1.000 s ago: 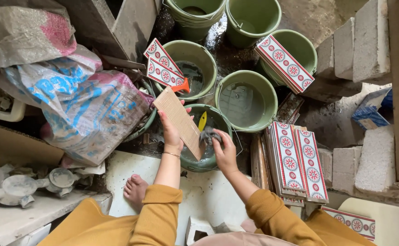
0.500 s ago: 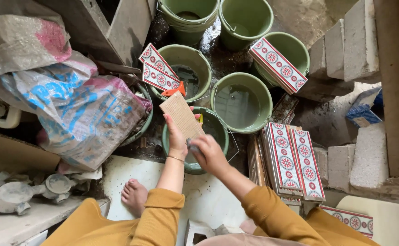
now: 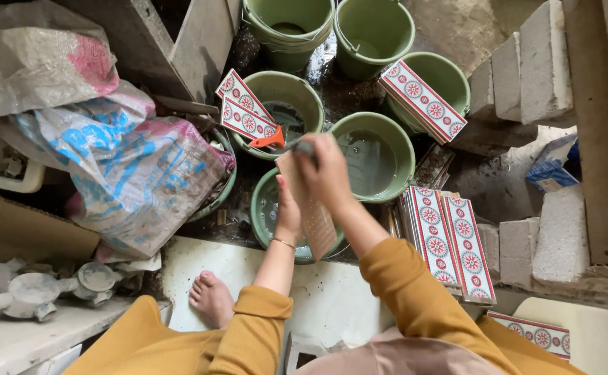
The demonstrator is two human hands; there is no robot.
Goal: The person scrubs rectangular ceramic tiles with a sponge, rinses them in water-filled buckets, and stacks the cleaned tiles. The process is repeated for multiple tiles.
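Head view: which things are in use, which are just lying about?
In use: left hand, right hand, plain tile, orange scraper, bucket under it.
Lying about: sacks, patterned tile stack, grey blocks, far buckets.

The left hand [image 3: 288,217] holds a long tile [image 3: 312,212], plain back up, over a green bucket [image 3: 265,208]. The right hand [image 3: 328,173] presses a tool with an orange handle [image 3: 270,139] against the tile's top end. Patterned tiles [image 3: 450,239] stand stacked just beside.

Under me the wet, dark concrete floor [image 3: 331,83] carries round green plastic buckets [image 3: 377,154], a stack of red-patterned rectangular tiles [image 3: 450,243], grey stone blocks [image 3: 561,243] and crumpled woven sacks [image 3: 137,173].
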